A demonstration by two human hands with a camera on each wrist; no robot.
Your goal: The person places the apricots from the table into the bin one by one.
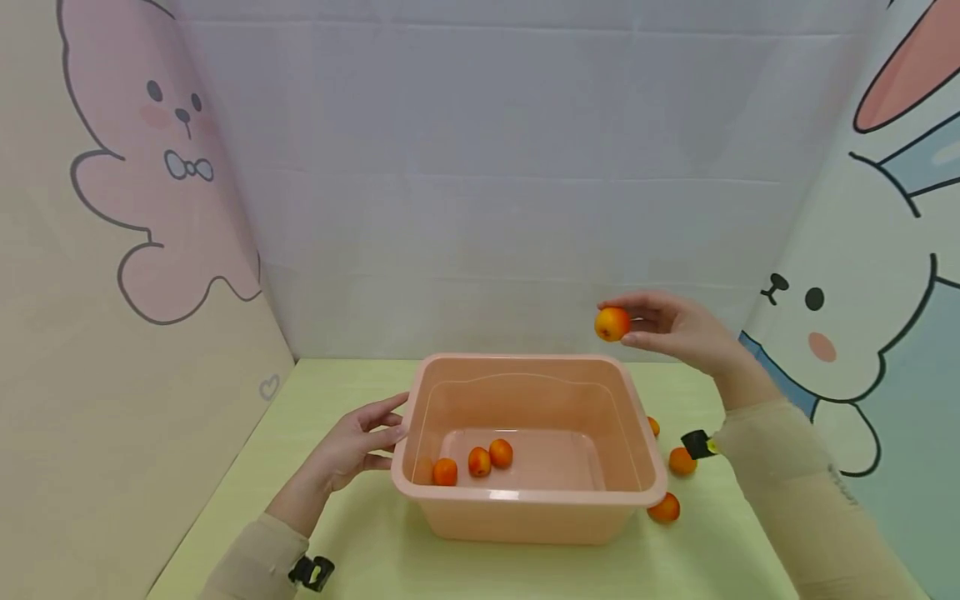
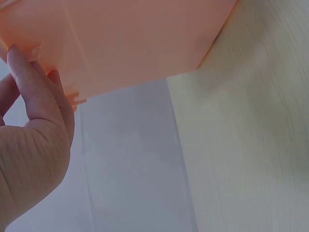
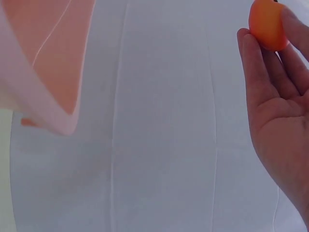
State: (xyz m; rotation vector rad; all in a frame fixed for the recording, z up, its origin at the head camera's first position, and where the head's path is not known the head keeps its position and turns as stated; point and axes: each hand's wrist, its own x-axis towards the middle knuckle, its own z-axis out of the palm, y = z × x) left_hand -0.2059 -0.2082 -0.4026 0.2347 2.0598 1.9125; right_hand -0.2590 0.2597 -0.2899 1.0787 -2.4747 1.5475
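Sleeve [image 1: 795, 492] up front; right hand [image 1: 682, 332] pinches fruit [image 1: 612, 324] higher than the tub [image 1: 525, 518], loose-fingered left hand [image 1: 351, 442] touching its left (loading, probably; needs lowering in).

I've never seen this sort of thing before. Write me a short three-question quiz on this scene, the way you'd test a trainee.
1. How many orange-coloured fruits lie inside the pink tub?
2. True or false: the loose fruits on the table lie to the left of the tub.
3. What does the right grip hold?

Key:
1. Three.
2. False; they lie to its right.
3. A single fruit.
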